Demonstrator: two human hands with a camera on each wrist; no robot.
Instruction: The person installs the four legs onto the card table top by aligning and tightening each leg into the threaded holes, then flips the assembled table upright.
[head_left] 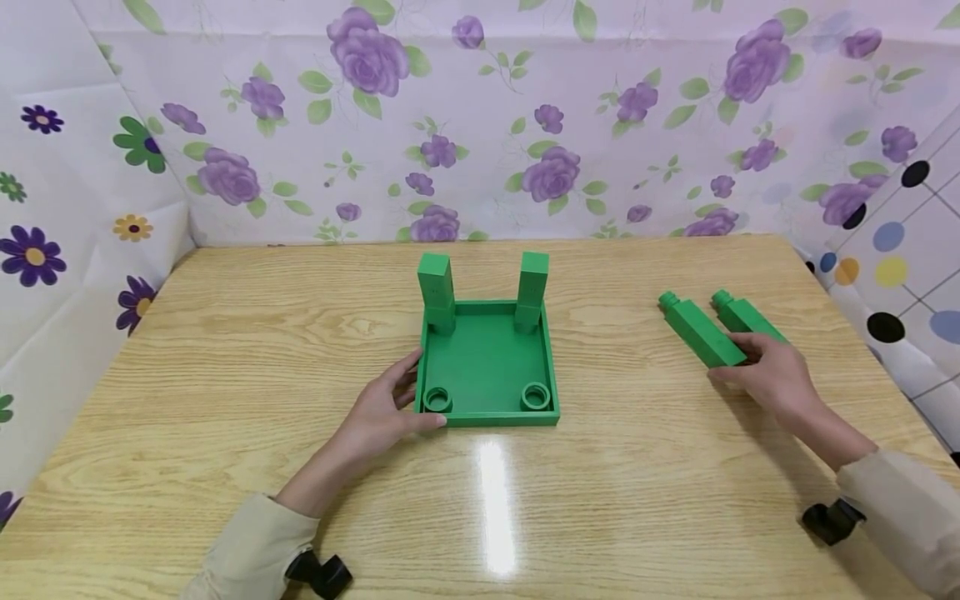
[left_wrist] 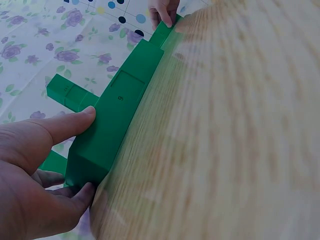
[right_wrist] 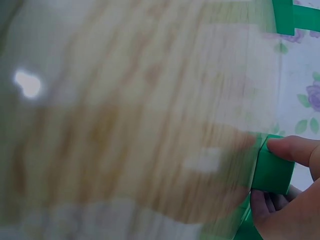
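In the head view a shallow green square tray lies on the table. Its two far corners bear upright green posts; round open sockets fill the two near corners. My left hand grips the tray's near left corner, thumb along the front wall and fingers at the left side. Off to the right, my right hand holds the near end of a lying green post with a round peg at its far end. The right wrist view shows thumb and fingers pinching that post's square end.
A second loose green post lies just right of the held one, partly behind the hand. Flowered sheets rise behind the wood-grain table and at its left; a dotted sheet stands at the right.
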